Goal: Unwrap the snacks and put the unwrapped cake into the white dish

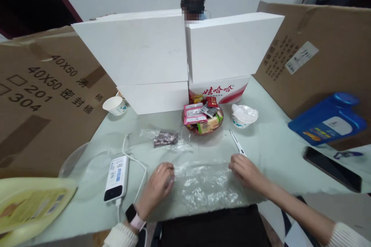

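A clear plastic bag [208,187] lies spread and wrinkled along the front of the table. My left hand [160,181], fingers curled, grips its upper left corner. At the upper right corner my right hand [245,170] has its fingers closed on the film. Just beyond my right fingers is a slim white utility knife [237,143]. Farther back, a dark brown packet [165,139] rests on another piece of clear wrapping. Behind it stands a round basket [203,131] heaped with small wrapped snacks.
A power bank [116,177] with a white cable and a yellow pouch [34,204] are on the left. Paper bowls [115,106] [245,116] flank the basket. A blue bottle [327,119] and phone [332,169] are right. Cardboard and white panels [139,50] enclose the table; a person sits behind.
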Action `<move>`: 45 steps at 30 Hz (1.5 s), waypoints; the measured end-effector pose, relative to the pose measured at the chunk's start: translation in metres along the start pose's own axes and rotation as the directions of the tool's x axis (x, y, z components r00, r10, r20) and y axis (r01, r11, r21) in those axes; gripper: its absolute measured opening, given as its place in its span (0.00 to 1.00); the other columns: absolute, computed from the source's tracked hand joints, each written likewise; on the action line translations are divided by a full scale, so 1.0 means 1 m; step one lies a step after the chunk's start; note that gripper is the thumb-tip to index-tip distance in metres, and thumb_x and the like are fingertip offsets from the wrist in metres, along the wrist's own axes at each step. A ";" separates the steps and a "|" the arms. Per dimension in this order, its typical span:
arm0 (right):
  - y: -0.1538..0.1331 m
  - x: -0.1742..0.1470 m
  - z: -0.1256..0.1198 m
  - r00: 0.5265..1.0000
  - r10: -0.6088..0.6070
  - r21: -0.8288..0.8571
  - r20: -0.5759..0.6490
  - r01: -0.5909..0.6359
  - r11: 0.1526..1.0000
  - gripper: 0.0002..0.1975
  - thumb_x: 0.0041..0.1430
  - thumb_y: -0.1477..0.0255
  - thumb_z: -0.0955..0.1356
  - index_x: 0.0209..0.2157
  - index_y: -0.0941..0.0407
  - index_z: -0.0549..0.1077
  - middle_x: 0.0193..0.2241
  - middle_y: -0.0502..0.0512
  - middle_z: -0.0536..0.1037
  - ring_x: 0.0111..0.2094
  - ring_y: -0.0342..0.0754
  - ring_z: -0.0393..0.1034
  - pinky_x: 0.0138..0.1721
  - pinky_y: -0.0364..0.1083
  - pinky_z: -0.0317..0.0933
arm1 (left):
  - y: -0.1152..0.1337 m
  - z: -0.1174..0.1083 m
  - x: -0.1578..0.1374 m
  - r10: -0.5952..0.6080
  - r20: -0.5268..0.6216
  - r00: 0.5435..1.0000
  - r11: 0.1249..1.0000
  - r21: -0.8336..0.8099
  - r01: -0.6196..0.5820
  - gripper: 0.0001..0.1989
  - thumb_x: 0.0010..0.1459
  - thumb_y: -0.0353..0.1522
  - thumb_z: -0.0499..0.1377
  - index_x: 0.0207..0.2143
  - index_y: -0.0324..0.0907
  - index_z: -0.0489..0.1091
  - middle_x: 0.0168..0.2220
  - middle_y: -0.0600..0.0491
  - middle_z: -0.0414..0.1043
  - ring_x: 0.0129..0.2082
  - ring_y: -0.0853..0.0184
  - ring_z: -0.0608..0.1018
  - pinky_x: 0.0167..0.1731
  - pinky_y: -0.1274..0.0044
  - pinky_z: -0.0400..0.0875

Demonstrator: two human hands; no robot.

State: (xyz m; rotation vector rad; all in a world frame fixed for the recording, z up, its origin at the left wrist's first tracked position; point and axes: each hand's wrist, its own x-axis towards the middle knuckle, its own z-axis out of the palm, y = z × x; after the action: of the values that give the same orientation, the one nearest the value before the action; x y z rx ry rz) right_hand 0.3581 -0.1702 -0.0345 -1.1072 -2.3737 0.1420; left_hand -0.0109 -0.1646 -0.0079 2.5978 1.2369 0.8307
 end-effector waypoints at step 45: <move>0.006 0.002 0.010 0.873 0.380 0.109 0.306 -0.429 0.897 0.07 0.51 0.81 0.62 0.27 0.56 0.67 0.30 0.54 0.71 0.36 0.48 0.68 0.39 0.46 0.63 | 0.011 0.032 0.044 -0.334 0.426 0.841 0.940 0.089 0.328 0.06 0.52 0.23 0.54 0.30 0.40 0.69 0.34 0.48 0.72 0.38 0.61 0.75 0.42 0.69 0.71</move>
State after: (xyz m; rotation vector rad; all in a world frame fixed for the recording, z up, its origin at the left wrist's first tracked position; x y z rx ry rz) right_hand 0.3566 -0.1636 -0.0438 -1.5730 -2.2668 0.6822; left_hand 0.0359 -0.1358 -0.0123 2.2897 1.4770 0.1597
